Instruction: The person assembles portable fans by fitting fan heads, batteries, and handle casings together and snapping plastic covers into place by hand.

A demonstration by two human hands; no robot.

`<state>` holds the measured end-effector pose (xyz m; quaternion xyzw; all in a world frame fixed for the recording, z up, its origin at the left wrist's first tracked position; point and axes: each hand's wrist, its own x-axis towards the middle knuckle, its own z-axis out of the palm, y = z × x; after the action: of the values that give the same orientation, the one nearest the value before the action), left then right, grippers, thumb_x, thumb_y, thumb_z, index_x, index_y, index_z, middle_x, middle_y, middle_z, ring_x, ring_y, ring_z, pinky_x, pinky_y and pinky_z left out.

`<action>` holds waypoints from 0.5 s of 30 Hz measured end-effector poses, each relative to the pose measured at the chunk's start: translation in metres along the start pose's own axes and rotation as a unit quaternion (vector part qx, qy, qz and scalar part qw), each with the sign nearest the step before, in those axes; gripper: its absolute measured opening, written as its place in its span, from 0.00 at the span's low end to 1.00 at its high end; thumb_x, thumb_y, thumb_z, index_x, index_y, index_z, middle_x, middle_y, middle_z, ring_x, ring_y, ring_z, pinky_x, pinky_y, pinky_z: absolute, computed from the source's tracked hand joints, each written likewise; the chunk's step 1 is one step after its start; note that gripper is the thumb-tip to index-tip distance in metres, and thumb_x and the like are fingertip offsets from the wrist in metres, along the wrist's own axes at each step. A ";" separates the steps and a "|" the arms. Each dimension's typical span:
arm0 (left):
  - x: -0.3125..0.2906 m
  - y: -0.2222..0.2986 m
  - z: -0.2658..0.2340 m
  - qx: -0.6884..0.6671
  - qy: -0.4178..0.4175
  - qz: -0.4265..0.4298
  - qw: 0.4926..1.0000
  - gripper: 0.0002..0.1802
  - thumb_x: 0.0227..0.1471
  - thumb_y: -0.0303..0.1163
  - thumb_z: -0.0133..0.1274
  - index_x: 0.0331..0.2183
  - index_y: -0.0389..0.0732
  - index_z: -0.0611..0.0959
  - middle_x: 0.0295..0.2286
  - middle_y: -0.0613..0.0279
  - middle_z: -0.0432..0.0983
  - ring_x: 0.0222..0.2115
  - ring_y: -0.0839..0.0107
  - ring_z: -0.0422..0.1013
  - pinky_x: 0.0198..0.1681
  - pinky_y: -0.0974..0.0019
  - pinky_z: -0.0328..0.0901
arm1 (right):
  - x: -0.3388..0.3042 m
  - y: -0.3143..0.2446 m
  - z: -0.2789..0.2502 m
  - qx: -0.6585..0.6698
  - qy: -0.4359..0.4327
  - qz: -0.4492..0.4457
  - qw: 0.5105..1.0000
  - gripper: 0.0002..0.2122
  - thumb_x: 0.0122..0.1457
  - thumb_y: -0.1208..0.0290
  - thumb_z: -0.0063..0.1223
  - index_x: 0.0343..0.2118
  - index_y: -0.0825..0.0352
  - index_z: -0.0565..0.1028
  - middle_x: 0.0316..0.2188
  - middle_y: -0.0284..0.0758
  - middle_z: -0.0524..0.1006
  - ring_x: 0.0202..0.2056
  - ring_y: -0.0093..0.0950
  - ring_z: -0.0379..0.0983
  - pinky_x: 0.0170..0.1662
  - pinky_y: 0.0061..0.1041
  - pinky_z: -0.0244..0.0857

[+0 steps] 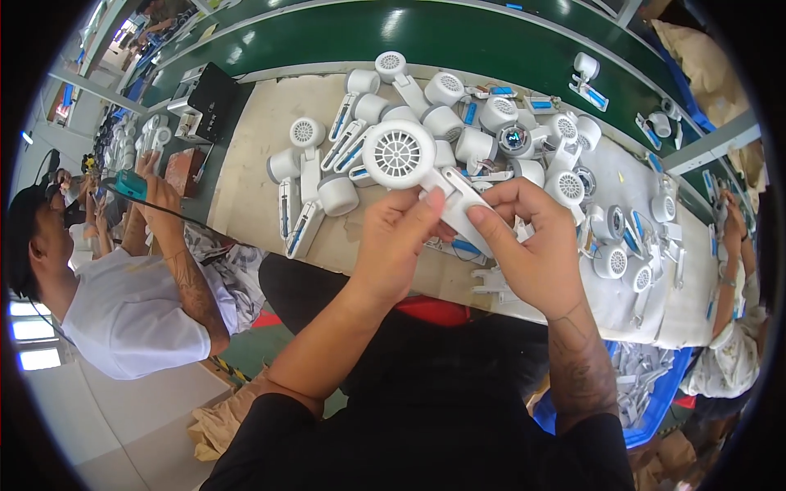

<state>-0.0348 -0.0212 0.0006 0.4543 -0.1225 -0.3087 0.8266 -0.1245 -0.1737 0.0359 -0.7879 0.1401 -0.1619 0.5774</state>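
Note:
Between my two hands, above the near edge of the table, I hold a white handheld fan [399,154] with a round slotted grille at its upper left. My left hand [399,237] pinches it just under the round head. Fingers of my right hand [528,245] close round the white handle, thumb on top. Part of the handle is hidden behind my fingers. Beyond my hands lies a heap of similar white fan heads [442,123], many with opened handles showing blue cells. A white plastic handle piece [491,282] rests below my right hand.
A green conveyor belt [327,41] runs behind the paper-covered table [246,180]. A blue bin [655,409] of plastic parts stands at lower right. On the left, a co-worker [139,303] holds a teal power tool [131,184] near a black machine [205,102]. Another person's arm [729,245] shows at right.

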 end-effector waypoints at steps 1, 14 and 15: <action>-0.001 -0.002 0.000 0.035 0.001 0.035 0.999 0.16 0.60 0.34 0.57 0.45 0.34 0.80 0.36 0.61 0.81 0.34 0.77 0.75 0.37 0.73 0.70 | 0.000 -0.001 0.002 0.003 0.003 0.021 1.000 0.09 0.54 0.71 0.66 0.34 0.69 0.78 0.24 0.33 0.77 0.27 0.22 0.72 0.32 0.24 0.66; -0.005 0.008 -0.027 0.081 0.007 0.035 0.996 0.21 0.60 0.36 0.57 0.51 0.36 0.77 0.43 0.55 0.80 0.29 0.83 0.69 0.28 0.77 0.61 | -0.021 0.046 0.040 0.130 -0.010 0.001 0.991 0.12 0.58 0.65 0.64 0.33 0.71 0.80 0.22 0.30 0.76 0.24 0.16 0.66 0.27 0.19 0.61; -0.006 0.009 -0.030 0.116 0.017 0.024 0.993 0.21 0.60 0.36 0.57 0.50 0.35 0.77 0.42 0.56 0.80 0.27 0.83 0.68 0.27 0.77 0.60 | -0.021 0.050 0.044 0.116 -0.002 -0.040 0.992 0.11 0.59 0.66 0.63 0.34 0.71 0.80 0.22 0.32 0.76 0.23 0.18 0.68 0.26 0.20 0.62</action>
<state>-0.0215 0.0065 -0.0080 0.5494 -0.1543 -0.2645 0.7774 -0.1272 -0.1415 -0.0258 -0.7211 0.0874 -0.1982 0.6582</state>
